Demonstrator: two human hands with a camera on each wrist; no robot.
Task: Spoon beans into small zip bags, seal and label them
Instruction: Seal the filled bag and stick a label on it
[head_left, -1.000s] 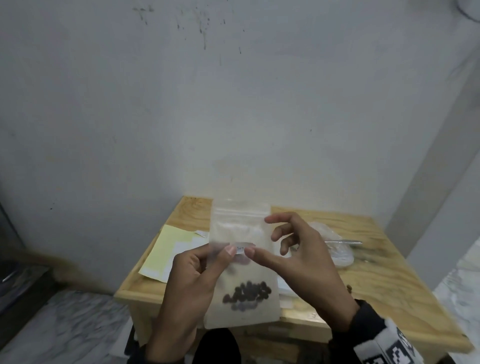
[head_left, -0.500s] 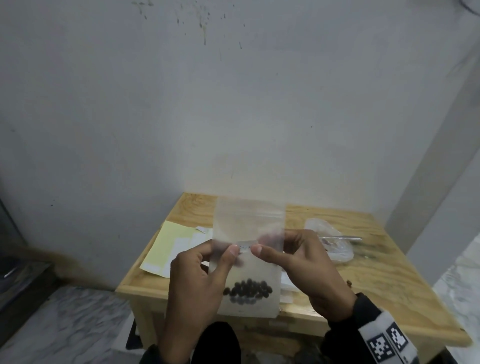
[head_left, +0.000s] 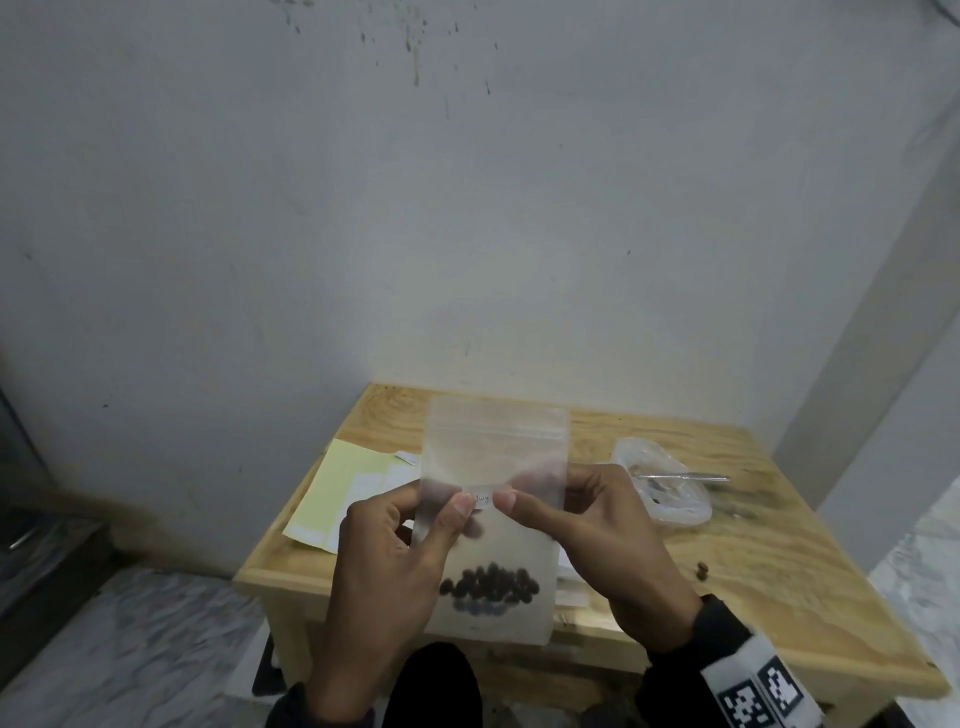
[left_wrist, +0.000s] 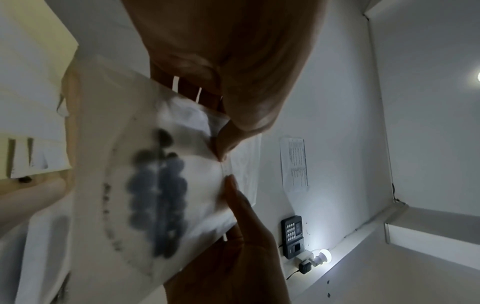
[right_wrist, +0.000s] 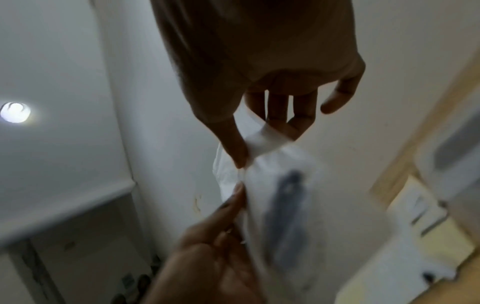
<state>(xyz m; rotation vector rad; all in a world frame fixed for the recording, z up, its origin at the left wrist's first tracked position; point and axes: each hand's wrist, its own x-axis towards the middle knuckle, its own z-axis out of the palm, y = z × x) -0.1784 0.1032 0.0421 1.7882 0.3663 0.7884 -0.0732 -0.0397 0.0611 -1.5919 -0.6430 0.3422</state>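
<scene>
The left hand (head_left: 395, 551) pinches the small clear plastic zip bag (head_left: 493, 514) of dark beans (head_left: 491, 584) above the wooden table (head_left: 779, 582); both thumbs press a white paper label (head_left: 482, 500); the right hand (head_left: 597, 545) pinches too. Labelling seems underway; next, smoothing it flat.

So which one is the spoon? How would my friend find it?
Start at the wooden table against the wall, then look at its right side for the crumpled clear plastic bag. The spoon lies across that bag, and it is the only thin, shiny metal thing there.
</scene>
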